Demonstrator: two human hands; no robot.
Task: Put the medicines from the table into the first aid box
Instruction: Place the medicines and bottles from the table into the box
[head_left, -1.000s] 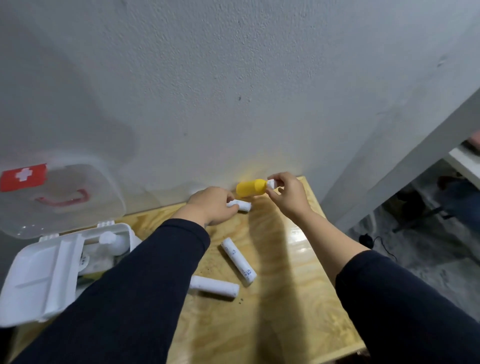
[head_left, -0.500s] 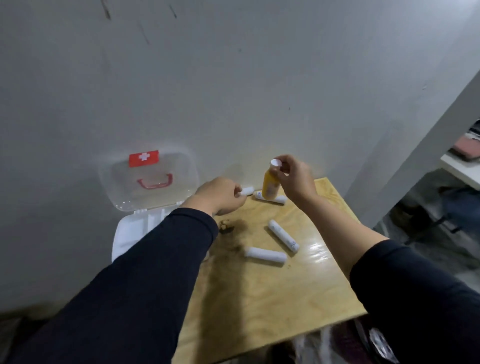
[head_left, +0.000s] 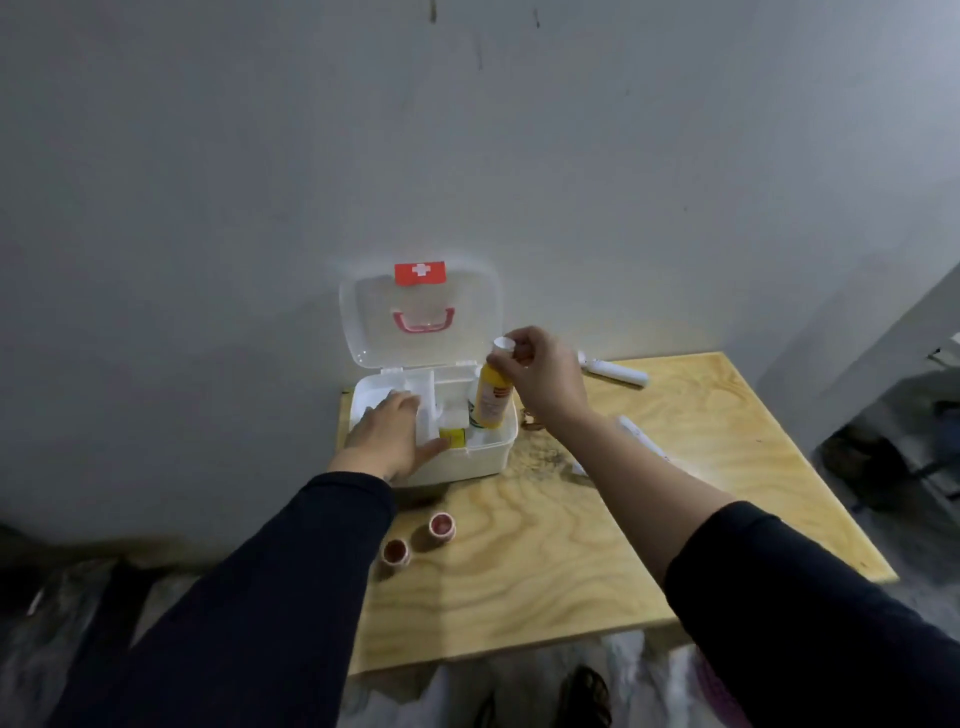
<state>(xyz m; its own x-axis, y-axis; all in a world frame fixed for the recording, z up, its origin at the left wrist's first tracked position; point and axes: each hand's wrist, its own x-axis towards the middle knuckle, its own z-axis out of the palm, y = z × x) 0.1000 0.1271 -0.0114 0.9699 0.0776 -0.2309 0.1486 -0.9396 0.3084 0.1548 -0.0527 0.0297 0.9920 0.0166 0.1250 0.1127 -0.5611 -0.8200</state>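
Note:
The white first aid box (head_left: 470, 462) stands open at the table's far left, its clear lid (head_left: 421, 317) with a red cross label leaning on the wall. My right hand (head_left: 543, 379) grips a yellow bottle (head_left: 493, 397) by its white cap and holds it upright, its lower end inside the box's right compartment. My left hand (head_left: 392, 434) lies flat, fingers spread, on the white insert tray at the box's left side. A small yellow-and-white item (head_left: 453, 430) sits in the box. White tubes lie on the table: one (head_left: 615, 372) by the wall, another (head_left: 641, 435) partly behind my right forearm.
Two small round jars with reddish tops (head_left: 441, 527) (head_left: 396, 552) stand on the wooden table (head_left: 571, 561) near its left front. A grey wall rises right behind the box. The table's edges drop to a cluttered floor at left, front and right.
The view has swung left. My right hand carried the yellow bottle from the table's back edge over to the box. My left hand left the tubes and came to rest on the box's tray.

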